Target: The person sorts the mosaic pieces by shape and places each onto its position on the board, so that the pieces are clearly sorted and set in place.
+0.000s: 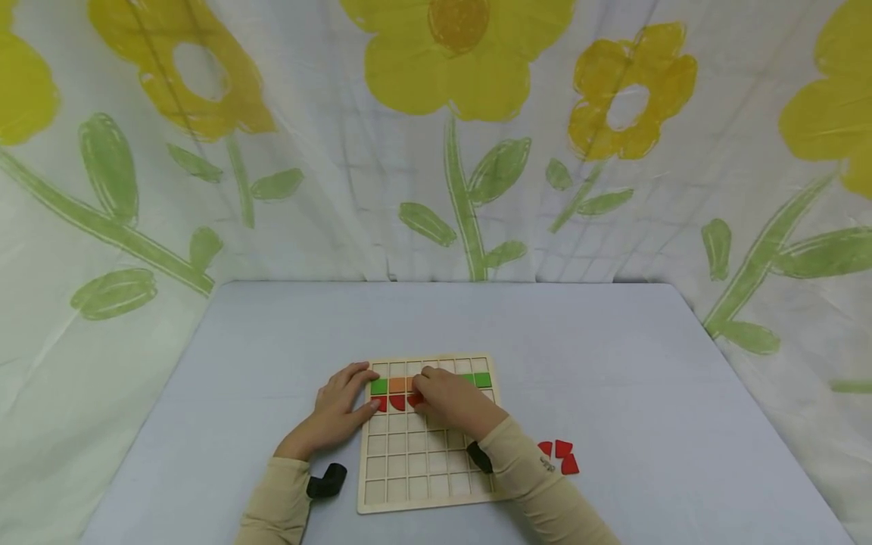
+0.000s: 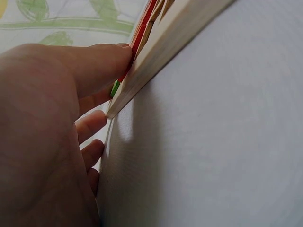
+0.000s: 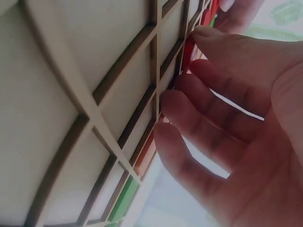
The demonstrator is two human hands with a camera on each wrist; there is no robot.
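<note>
A light wooden grid board (image 1: 397, 488) lies on the table. Its second row holds square tiles, among them a green tile (image 1: 482, 380) at the right end and an orange tile (image 1: 397, 384). Red quarter-circle pieces, one of them a red piece (image 1: 397, 402), sit in the row below. My left hand (image 1: 334, 409) rests at the board's upper left edge, fingers extended, its thumb touching the rim by the red pieces. Over the middle of the board, my right hand (image 1: 455, 400) pinches another red quarter-circle piece (image 3: 188, 51) at its cell, partly hidden by the fingers.
Several loose red pieces (image 1: 563, 448) lie on the table (image 1: 668, 393) to the right of the board, beside the right forearm. A flower-printed curtain (image 1: 327, 227) hangs behind the table's far edge. Black wrist mounts (image 1: 328, 481) sit at both cuffs.
</note>
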